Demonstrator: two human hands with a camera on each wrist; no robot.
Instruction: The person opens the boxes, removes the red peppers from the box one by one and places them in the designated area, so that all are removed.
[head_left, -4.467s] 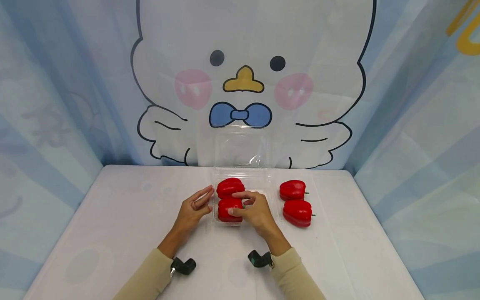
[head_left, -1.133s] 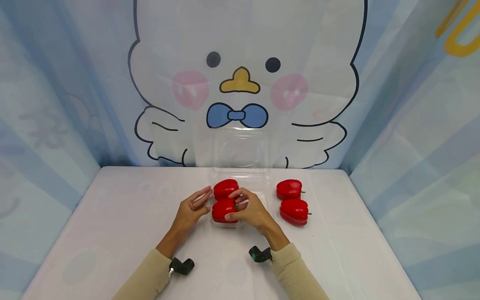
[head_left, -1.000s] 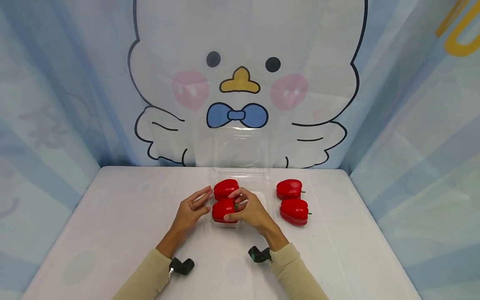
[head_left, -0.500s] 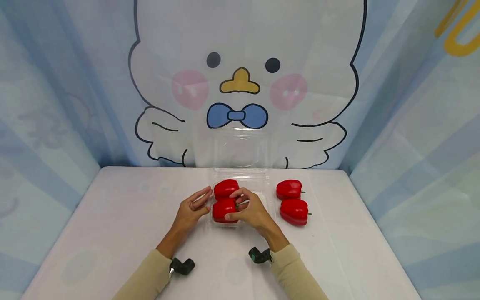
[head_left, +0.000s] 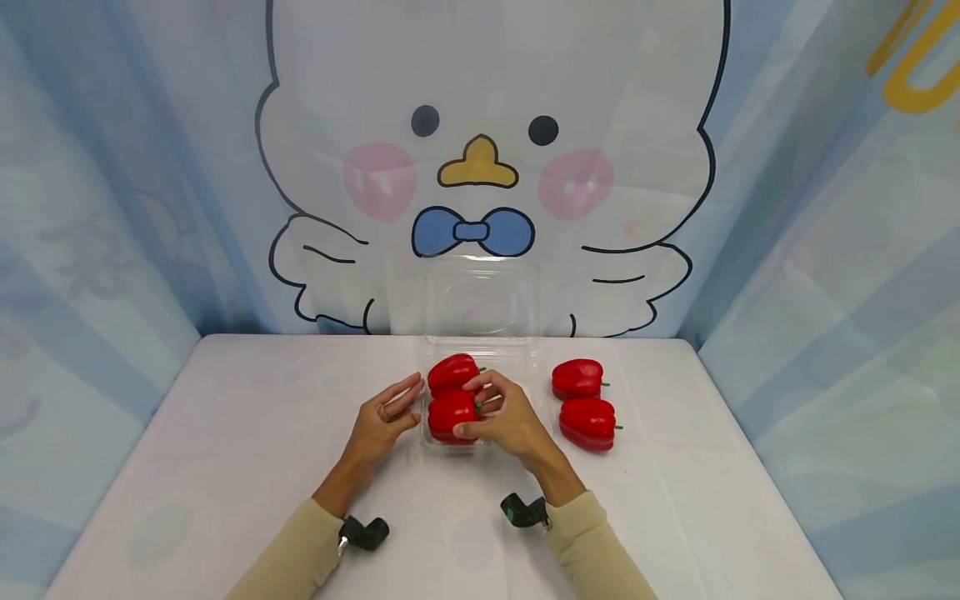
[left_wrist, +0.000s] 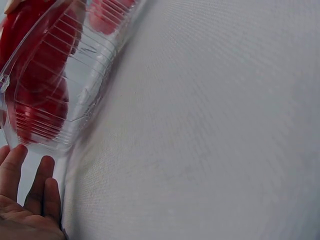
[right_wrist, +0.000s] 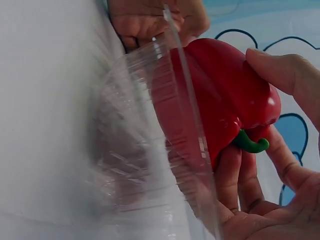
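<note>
Two red bell peppers sit in the left half of a clear plastic clamshell box (head_left: pixel 513 354), one behind the other. My right hand (head_left: pixel 512 421) grips the near bell pepper (head_left: pixel 450 415), thumb on its front side and fingers behind it. Its green stem points toward my palm in the right wrist view. The far bell pepper (head_left: pixel 452 372) leans against it, stem to the right and slightly raised. My left hand (head_left: pixel 382 419) is beside the box's left wall, and its loosely spread fingertips (left_wrist: pixel 20 150) are right at the plastic in the left wrist view.
Two more red bell peppers, a far one (head_left: pixel 577 378) and a near one (head_left: pixel 588 423), lie on the white table (head_left: pixel 675 500) right of the box. The box's transparent lid (head_left: pixel 482 296) stands up at the back, against the printed curtain (head_left: pixel 637 83).
The near pepper in my right hand has shifted slightly up and away from me. The far pepper has tilted, its stem now showing. My left hand has stayed in place.
</note>
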